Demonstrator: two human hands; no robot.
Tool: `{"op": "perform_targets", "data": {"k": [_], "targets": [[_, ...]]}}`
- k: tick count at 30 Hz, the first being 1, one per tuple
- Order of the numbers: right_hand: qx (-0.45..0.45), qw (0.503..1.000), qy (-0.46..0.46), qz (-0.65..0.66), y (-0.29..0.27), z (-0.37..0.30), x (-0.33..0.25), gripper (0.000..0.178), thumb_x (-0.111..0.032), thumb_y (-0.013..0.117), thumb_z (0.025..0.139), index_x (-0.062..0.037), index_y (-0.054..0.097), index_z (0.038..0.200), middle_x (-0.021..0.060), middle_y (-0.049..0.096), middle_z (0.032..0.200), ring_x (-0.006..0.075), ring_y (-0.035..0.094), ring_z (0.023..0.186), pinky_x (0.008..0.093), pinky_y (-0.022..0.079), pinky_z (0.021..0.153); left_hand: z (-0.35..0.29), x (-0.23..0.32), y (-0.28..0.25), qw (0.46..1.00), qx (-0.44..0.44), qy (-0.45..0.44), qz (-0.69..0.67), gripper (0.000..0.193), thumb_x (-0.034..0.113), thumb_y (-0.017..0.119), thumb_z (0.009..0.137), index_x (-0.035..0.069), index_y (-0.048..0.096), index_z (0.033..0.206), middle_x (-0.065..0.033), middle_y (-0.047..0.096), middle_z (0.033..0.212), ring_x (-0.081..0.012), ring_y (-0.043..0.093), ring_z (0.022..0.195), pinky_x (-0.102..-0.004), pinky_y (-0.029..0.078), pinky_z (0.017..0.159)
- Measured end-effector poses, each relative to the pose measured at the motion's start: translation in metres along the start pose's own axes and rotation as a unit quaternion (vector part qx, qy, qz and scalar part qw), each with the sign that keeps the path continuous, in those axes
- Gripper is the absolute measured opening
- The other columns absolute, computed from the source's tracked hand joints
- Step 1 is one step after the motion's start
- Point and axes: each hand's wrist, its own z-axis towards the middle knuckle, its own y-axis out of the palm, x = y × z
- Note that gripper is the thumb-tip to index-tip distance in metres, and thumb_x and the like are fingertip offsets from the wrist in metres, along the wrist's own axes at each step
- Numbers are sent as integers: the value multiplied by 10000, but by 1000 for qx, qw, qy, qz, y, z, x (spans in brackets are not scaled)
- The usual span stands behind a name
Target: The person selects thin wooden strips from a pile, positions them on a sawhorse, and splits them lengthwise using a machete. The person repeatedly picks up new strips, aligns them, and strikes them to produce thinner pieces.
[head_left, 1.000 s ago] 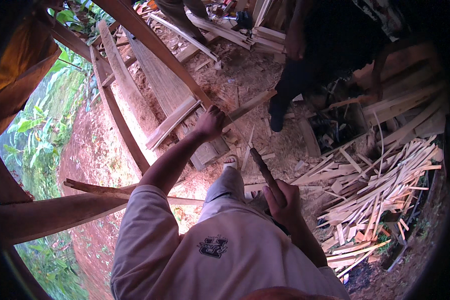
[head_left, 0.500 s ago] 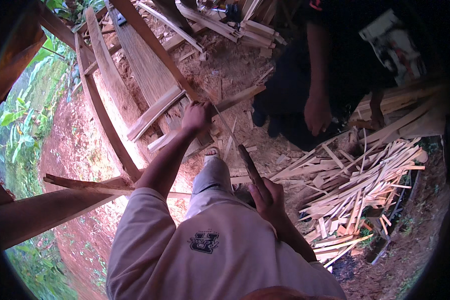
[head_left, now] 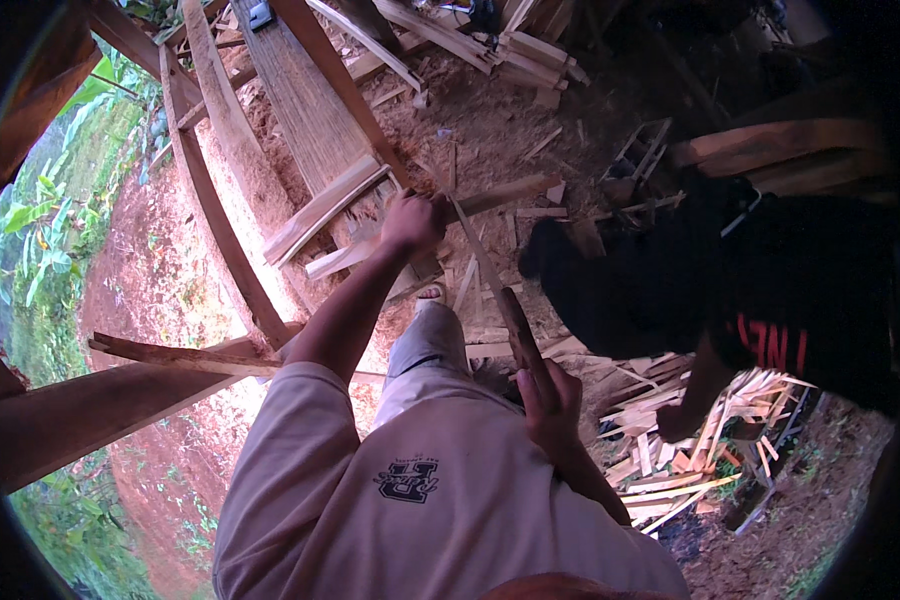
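My left hand [head_left: 415, 220] is closed around the near end of a wooden strip [head_left: 510, 192], which juts out to the right over the ground. In my right hand [head_left: 550, 400] is the long wooden handle of a knife [head_left: 518, 335]. Its thin blade [head_left: 477, 240] slants up and left, and the tip end reaches the strip just beside my left fist. Whether the edge touches the wood I cannot tell. Short battens [head_left: 325, 215] lie just left of my left hand, by a broad plank [head_left: 305, 110].
At right, a co-worker in dark clothes [head_left: 660, 270] bends over, a hand [head_left: 678, 422] at a heap of thin wood strips [head_left: 660, 455]. More cut wood [head_left: 540, 60] lies at the back. Long curved beams [head_left: 215, 220] and a thick rail [head_left: 120, 410] stand at left.
The co-worker has turned and bent down toward the strip heap, reaching into it. My hands, strip and knife keep nearly the same arrangement; the view has shifted slightly.
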Motion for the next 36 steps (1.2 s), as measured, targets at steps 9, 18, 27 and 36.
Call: {"op": "perform_targets", "data": {"k": [9,18,27,36], "targets": [[-37,985,128,114,4,-5,-1,128,-140,671,935,-16,659,907,76,589,648,186,572,580,342,427,575,1,12,-18,998,-39,-8,58,216,214,581,828,112,724,954,-147,730,874,-293,685,940,-419,420,997],[-80,965,215,130,0,20,-30,126,-138,682,907,-35,650,840,108,570,630,190,585,564,338,442,544,6,3,-9,999,-26,13,43,205,229,582,846,115,691,978,-177,724,874,-346,697,872,-462,476,931],[-53,968,177,170,-4,44,-33,101,-110,679,885,-44,626,828,147,547,598,342,591,530,390,434,504,6,10,-13,998,-39,-30,45,202,251,586,862,121,674,989,-194,720,876,-356,703,888,-465,477,940],[-13,976,164,139,19,58,-4,203,-176,713,891,6,628,861,194,559,625,316,637,581,417,456,548,12,8,-12,995,-50,-37,77,199,281,600,869,125,629,990,-171,718,819,-386,698,790,-490,512,870]]}}
